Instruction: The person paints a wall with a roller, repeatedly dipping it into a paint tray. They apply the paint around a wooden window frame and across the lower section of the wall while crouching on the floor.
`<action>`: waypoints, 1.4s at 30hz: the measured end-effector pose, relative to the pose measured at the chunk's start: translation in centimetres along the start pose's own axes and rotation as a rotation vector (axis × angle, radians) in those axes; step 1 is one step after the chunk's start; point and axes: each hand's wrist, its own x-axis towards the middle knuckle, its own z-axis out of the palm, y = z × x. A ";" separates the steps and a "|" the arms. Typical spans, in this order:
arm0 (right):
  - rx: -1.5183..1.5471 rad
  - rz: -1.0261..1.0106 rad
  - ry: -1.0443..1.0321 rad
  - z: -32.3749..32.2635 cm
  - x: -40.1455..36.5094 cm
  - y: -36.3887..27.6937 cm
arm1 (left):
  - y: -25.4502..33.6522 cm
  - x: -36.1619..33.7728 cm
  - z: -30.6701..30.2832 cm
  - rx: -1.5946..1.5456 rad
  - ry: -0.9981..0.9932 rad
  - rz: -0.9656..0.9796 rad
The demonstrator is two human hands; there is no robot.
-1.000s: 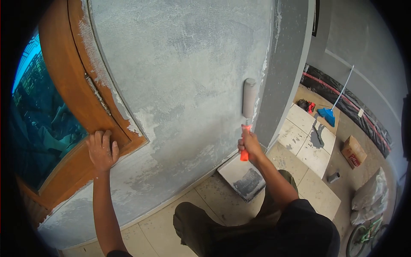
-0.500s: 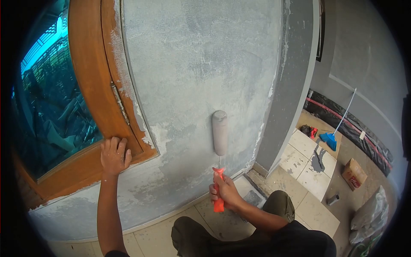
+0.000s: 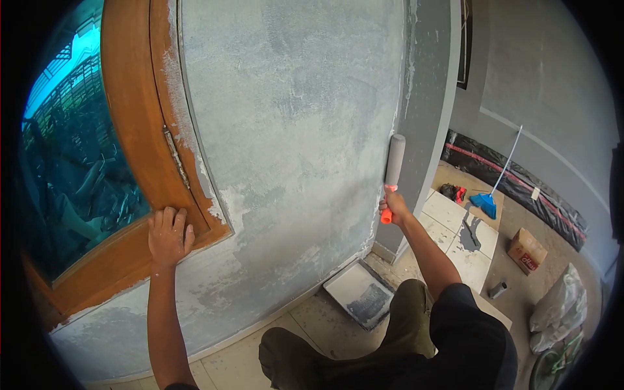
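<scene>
My right hand (image 3: 394, 207) is wrapped round the orange handle of a paint roller (image 3: 395, 161). The roller's greyish sleeve stands nearly upright at the right edge of the patchy grey-white wall (image 3: 292, 130), by the darker grey pillar. On the lower rail of the wooden window frame (image 3: 130, 84) rests my left hand (image 3: 170, 235), fingers spread and holding nothing. Below the roller, a paint tray (image 3: 359, 294) with pale and dark grey paint lies on the floor near the wall's foot.
To the right are a blue broom (image 3: 485, 204), a cardboard box (image 3: 526, 251), a small grey cylinder (image 3: 498, 290) and a plastic sack (image 3: 560, 305). Black plastic sheeting (image 3: 520, 188) runs along the far wall. Grey paint stains the floor tiles.
My right hand has moved right and up with the roller, from the middle of the wall to its right edge. The tray is now in fuller view. My left hand stays on the frame.
</scene>
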 end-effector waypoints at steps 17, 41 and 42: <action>-0.018 0.000 -0.027 4.6 -2.9 -3.0 | -0.1 0.2 0.2 0.016 -0.004 -0.026; -0.042 0.074 -0.021 3.1 -2.3 -5.8 | -0.2 0.1 0.5 0.027 -0.009 -0.025; -0.090 0.151 -0.049 4.2 -4.6 -5.5 | -0.2 0.0 0.5 0.027 -0.010 -0.022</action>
